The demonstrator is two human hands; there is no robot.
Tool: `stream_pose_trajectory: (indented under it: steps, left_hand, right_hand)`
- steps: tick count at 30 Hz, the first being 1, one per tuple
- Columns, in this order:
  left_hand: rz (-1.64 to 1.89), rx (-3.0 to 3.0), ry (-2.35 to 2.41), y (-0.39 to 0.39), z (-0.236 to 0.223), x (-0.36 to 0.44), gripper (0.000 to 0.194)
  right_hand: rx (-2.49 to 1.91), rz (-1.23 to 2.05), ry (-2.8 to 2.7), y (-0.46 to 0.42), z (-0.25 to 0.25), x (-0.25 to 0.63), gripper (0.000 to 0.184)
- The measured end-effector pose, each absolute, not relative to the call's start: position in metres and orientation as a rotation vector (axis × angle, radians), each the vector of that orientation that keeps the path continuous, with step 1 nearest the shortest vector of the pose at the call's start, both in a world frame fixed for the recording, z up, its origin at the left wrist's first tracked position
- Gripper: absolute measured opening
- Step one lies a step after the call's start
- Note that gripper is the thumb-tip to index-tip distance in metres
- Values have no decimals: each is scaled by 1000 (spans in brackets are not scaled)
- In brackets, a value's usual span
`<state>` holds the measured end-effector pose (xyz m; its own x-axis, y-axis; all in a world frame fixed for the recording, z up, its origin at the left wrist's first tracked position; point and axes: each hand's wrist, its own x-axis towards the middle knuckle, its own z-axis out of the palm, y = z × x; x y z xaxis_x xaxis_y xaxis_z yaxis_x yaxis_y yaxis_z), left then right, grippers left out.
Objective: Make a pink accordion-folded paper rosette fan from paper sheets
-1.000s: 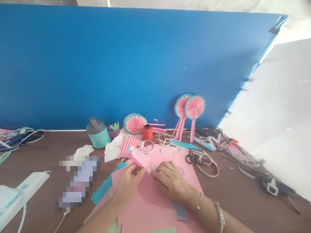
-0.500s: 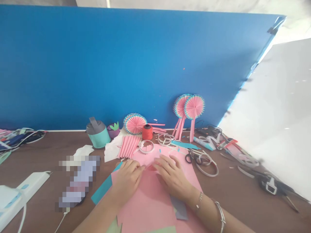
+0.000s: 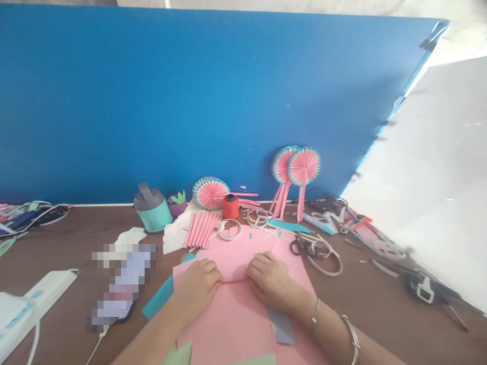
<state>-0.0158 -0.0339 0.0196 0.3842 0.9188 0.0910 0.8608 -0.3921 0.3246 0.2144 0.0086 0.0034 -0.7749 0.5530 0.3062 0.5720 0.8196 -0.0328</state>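
Pink paper sheet point(image 3: 236, 256) lies short of back edge of tabletop point(image 3: 353, 314). Left hand point(image 3: 201, 284), right hand point(image 3: 268, 276) curled at its fold point(image 3: 235, 282); pinching or pressing, cannot tell. Step, judged: creasing; next calls for even pressure.

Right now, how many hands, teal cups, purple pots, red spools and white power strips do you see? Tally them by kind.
Hands, left hand and right hand: 2
Teal cup: 1
Purple pot: 1
Red spool: 1
White power strip: 1
Total: 6
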Motion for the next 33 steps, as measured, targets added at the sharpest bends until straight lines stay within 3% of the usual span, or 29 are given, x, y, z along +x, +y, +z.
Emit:
stream_pose_trajectory:
  steps: [11, 18, 33]
  left_hand:
    - [461, 2003, 1633, -29, 31, -34, 27]
    - [506, 1865, 1738, -24, 26, -32, 20]
    - [565, 1925, 1789, -24, 28, -27, 20]
  right_hand:
    - [-989, 321, -2593, 15, 3, 221, 30]
    - [-1140, 475, -2429, 16, 8, 215, 16]
    - [-1122, 495, -2368, 25, 2, 214, 19]
